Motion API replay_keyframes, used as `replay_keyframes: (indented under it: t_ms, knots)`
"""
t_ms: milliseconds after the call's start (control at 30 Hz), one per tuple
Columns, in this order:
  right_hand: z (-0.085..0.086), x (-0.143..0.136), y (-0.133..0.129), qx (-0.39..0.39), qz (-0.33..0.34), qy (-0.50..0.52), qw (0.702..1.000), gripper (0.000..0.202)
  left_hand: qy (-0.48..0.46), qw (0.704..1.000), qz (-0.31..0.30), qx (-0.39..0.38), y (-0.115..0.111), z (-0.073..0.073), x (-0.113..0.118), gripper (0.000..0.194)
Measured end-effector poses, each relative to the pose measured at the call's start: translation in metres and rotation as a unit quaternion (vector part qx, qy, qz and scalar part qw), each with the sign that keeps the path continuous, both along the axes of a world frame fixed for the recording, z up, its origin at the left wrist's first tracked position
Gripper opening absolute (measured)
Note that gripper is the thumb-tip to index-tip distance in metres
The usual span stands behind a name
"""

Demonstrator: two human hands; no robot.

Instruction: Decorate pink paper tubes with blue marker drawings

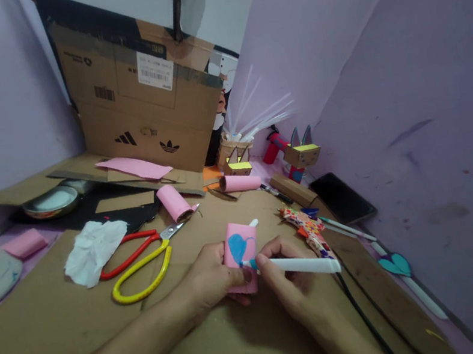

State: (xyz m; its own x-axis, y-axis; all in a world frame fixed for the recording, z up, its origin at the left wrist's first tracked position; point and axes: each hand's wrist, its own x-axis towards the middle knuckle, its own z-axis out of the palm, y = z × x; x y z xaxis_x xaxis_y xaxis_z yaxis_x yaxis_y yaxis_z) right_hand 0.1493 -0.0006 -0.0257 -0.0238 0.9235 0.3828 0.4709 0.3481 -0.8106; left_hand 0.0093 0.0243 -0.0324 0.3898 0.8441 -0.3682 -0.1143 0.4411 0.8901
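Here, left hand (211, 278) grips pink roll (249, 250); right hand (289, 283) pinches marker (309, 264), tip at blue heart's (236, 246) lower end.

Both the left hand (210, 274) and right hand (290, 292) are totally bare, fwiw. Left forearm (133, 347) is bare too, kinda slim, tapering toward the wrist (187, 297). Same deal with the visible bit of right forearm (343, 329). Fingernails are too blurry to judge, tbh.

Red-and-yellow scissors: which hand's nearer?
Left. The left hand, gripping the pink piece, is right of the scissors' handles, apart from them; the right hand, holding the white marker, is farther right.
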Motion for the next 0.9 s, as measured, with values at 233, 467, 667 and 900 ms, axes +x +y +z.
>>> replay_keyframes:
  t_ms: [233, 467, 667, 900]
  knots:
    - [-0.007, 0.008, 0.006, 0.034, -0.004, 0.031, 0.999, 0.02, 0.006, 1.0, 0.003, 0.0, -0.001, 0.002, 0.0, 0.022]
    - [-0.006, 0.019, 0.014, 0.081, -0.067, 0.028, 0.994, 0.021, 0.016, 1.0, 0.004, -0.005, -0.002, 0.006, 0.001, 0.024]
    - [-0.003, 0.014, 0.011, 0.083, -0.033, -0.013, 0.996, 0.019, 0.015, 1.0, 0.001, -0.002, -0.001, 0.006, 0.001, 0.026]
    - [-0.005, 0.012, 0.012, 0.086, -0.031, -0.017, 0.996, 0.017, 0.014, 1.0, -0.003, -0.001, -0.001, 0.005, 0.0, 0.02]
